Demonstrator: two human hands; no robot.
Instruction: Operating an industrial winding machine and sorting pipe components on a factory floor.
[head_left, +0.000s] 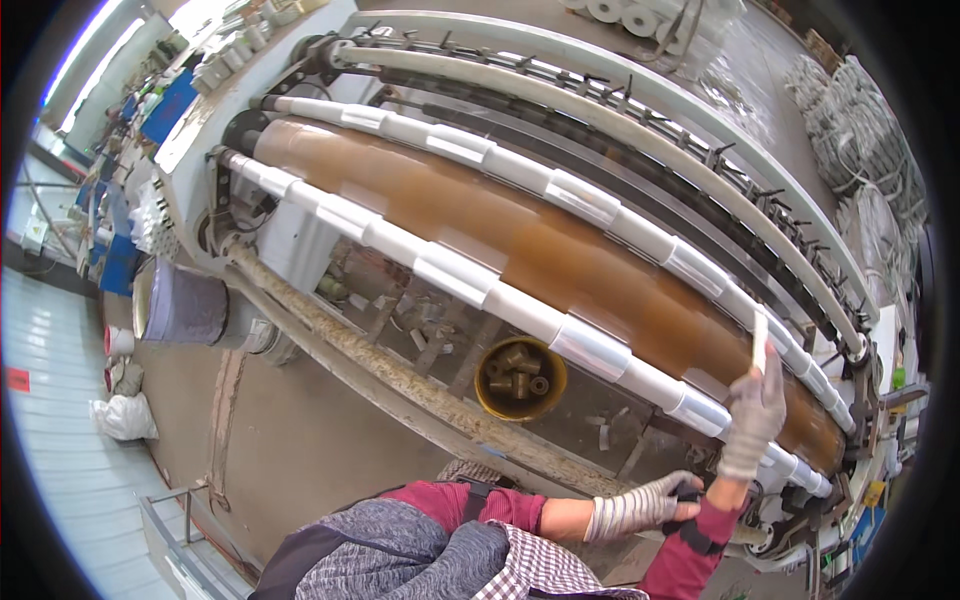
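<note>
My right hand [755, 412], in a striped knit glove, reaches over the right part of a long brown roller [560, 255]. Its fingers are closed round a slim white stick [760, 342] that points up and away. Lower down, my left hand [645, 507], gloved alike, is beside my right forearm, its fingers curled at a small dark thing I cannot make out. A near row of white and silvery rolls [455, 275] lies along the brown roller's front side. Behind it runs a far row of similar rolls [580, 197].
A pale, stained bar [340, 335] crosses the machine's front. Below it, a yellow-rimmed bucket [481, 385] holds several brown cores among floor scraps. A bar with dark pegs [600, 92] runs behind. A lilac bucket [185, 303] stands left; bundled pale material [855, 125] is piled far right.
</note>
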